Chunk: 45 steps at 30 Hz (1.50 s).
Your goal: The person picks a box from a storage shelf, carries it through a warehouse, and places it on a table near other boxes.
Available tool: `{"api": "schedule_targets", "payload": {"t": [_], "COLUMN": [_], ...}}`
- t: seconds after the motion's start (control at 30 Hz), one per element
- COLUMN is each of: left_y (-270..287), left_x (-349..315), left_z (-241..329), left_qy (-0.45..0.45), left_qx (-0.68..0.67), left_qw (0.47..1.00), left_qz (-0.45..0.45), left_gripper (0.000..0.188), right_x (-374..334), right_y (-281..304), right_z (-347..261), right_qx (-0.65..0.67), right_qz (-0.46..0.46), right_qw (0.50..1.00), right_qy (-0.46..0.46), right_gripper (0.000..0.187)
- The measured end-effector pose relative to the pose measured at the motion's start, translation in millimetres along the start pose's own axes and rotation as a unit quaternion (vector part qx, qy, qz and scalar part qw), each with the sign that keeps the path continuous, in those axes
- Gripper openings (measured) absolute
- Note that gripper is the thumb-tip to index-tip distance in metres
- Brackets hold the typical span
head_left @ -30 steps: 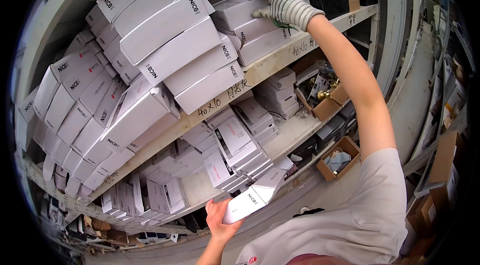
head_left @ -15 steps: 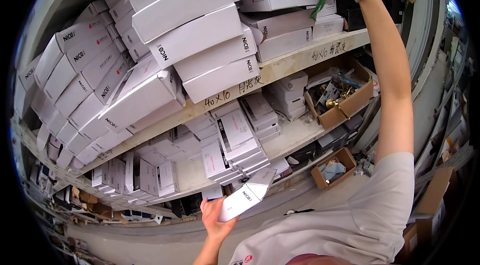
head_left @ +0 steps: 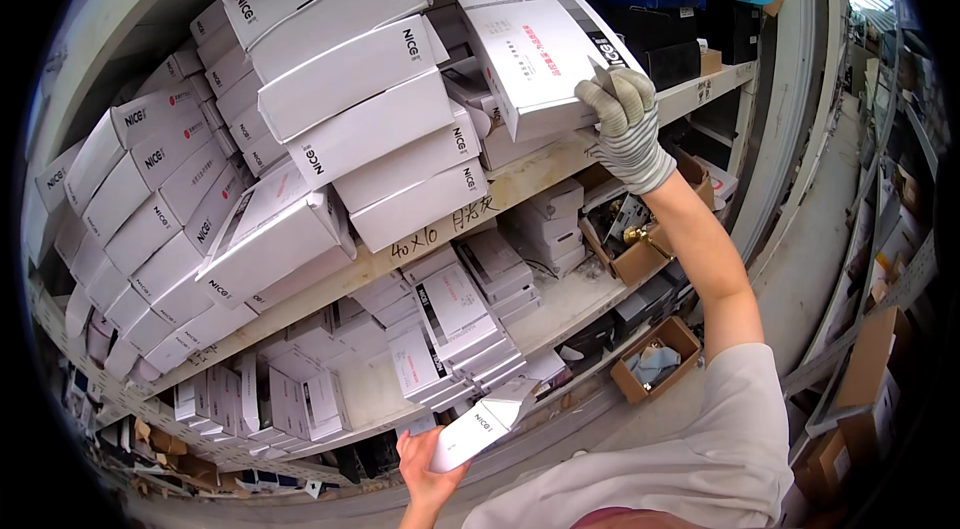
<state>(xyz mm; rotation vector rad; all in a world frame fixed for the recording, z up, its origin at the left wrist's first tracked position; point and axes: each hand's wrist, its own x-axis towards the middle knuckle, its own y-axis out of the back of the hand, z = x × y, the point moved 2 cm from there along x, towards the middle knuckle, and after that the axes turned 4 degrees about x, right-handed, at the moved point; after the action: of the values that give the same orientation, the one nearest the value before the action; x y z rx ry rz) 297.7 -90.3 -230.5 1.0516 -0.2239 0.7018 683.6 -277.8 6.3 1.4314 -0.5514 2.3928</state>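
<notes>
My right hand (head_left: 630,134), in a grey-and-white striped work glove, grips the near right corner of a flat white cardboard box (head_left: 525,54). That box is tilted with its printed top showing, at the front of the upper shelf (head_left: 545,169). A small dark pointed piece shows by the gloved fingers; I cannot make out what it is. Low in the view, my bare left hand (head_left: 425,469) is closed around the end of a narrow white carton (head_left: 470,437). The carton's far end flap stands open; its inside is hidden.
Tall stacks of white boxes (head_left: 350,64) lean out at the left of the upper shelf. More white boxes (head_left: 455,314) fill the lower shelf. An open brown carton (head_left: 630,254) with brass-coloured parts sits there, another brown carton (head_left: 660,359) below. A metal upright (head_left: 800,79) stands right.
My right hand has come down and nearer, bringing the flat white box forward and tilting it so its top shows. The green strip by the glove is gone from view. My left hand keeps its hold.
</notes>
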Motion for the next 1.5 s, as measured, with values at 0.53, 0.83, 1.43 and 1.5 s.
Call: {"api": "schedule_targets", "payload": {"t": [0.53,0.83,1.43,1.5], "left_y": [0.7,2.0,12.0,25.6], "left_x": [2.7,6.0,54.9,80.4], "left_z": [19.3,26.9,60.2,84.3], "left_qy": [-0.019,-0.016,-0.049,-0.078], "left_qx": [0.012,0.025,0.015,-0.004], "left_qw": [0.999,0.999,0.998,0.996], "left_qz": [0.031,0.025,0.038,0.052], "left_gripper": [0.054,0.055,0.052,0.05], "right_x": [-48.8,-33.2,6.9,-15.4], "right_y": [1.1,-1.2,0.8,30.4], "right_z": [-9.7,-5.0,73.0,81.4], "right_qx": [-0.065,-0.062,0.261,0.245], "right_qz": [0.03,0.034,-0.083,-0.01], "right_qw": [0.995,0.997,0.918,0.905], "right_qy": [0.063,0.041,-0.286,-0.348], "right_gripper": [0.035,0.036,0.032,0.023]}}
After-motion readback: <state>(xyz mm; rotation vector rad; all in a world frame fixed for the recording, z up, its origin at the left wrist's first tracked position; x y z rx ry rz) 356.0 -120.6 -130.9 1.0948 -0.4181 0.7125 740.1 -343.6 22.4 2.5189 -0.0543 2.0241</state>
